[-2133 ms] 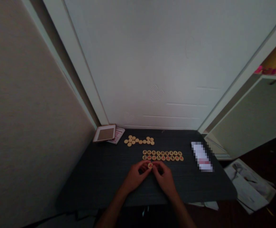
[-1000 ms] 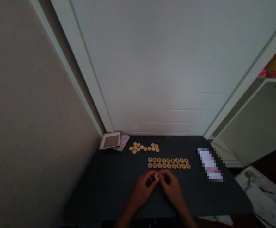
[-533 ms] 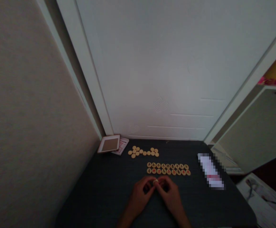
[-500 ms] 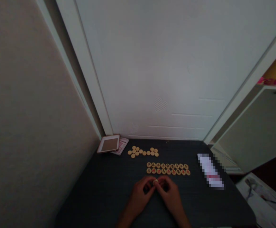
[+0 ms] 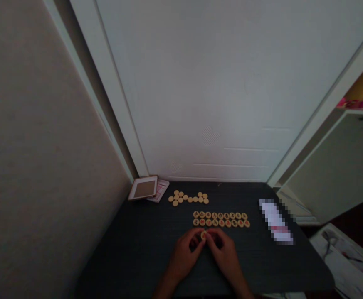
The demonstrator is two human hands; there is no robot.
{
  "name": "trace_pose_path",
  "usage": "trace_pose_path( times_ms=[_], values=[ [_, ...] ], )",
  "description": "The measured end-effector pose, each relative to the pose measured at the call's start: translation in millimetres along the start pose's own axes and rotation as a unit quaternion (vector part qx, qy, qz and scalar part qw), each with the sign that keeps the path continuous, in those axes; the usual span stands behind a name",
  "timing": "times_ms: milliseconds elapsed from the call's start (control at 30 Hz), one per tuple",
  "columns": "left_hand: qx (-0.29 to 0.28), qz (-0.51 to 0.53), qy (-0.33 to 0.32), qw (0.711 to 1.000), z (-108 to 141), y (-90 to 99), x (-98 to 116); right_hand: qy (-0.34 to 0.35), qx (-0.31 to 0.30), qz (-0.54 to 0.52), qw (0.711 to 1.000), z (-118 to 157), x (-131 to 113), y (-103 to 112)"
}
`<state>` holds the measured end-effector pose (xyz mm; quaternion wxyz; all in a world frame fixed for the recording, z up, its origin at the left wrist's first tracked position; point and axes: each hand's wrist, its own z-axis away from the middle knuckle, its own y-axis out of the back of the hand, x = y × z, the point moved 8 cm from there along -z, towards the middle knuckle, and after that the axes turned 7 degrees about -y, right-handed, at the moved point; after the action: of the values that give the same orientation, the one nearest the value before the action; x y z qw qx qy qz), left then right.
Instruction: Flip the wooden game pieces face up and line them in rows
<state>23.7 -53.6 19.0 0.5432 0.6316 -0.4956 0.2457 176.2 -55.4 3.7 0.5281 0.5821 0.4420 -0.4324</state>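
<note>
The left hand point(image 5: 183, 254) and the right hand point(image 5: 224, 250) meet over the near part of the bench point(image 5: 131, 253), thumbs and fingertips drawn in narrowly; between them both pinch one round piece point(image 5: 203, 235), a red mark showing on its face; the piece sits just on the near side of two rows of marked discs point(image 5: 221, 223), nine to a row, with the hands close to the nearer row; farther back lies a cluster of plain discs point(image 5: 185, 197), and a framed tray point(image 5: 145, 189) rests at the far left corner; half a second ago the held piece was turned nearly edge-on, its rim pale, whereas now its face has tipped into sight; the rows and the cluster keep their arrangement.
</note>
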Motion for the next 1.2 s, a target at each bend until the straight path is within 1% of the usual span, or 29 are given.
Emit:
trace_pose_path(
  times_ms=[133, 267, 367, 667, 867, 1067, 1200],
  values=[
    [0.009, -0.004, -0.008, 1.000, -1, 0.3, 1, 0.000, -0.003, 0.007, 1.000, 0, 1, 0],
    [-0.002, 0.008, -0.002, 1.000, -1, -0.9, 2, 0.009, -0.014, 0.010, 1.000, 0, 1, -1],
    [0.000, 0.024, 0.005, 1.000, -1, 0.7, 3, 0.013, -0.012, 0.015, 1.000, 0, 0, -1],
    [0.013, 0.055, 0.032, 0.998, -4, 6.2, 0, 0.063, -0.031, 0.046, 0.996, 5, -20, -8],
    [0.015, 0.063, 0.035, 0.997, -4, 7.2, 0, 0.054, -0.042, 0.049, 0.996, 6, -16, -10],
    [-0.005, 0.068, 0.031, 0.997, -5, 5.3, 2, 0.039, -0.023, 0.029, 0.999, 3, -9, -7],
    [0.009, 0.085, 0.034, 0.996, -5, 5.2, 0, 0.029, -0.024, 0.027, 0.999, 2, -9, -5]
  ],
)
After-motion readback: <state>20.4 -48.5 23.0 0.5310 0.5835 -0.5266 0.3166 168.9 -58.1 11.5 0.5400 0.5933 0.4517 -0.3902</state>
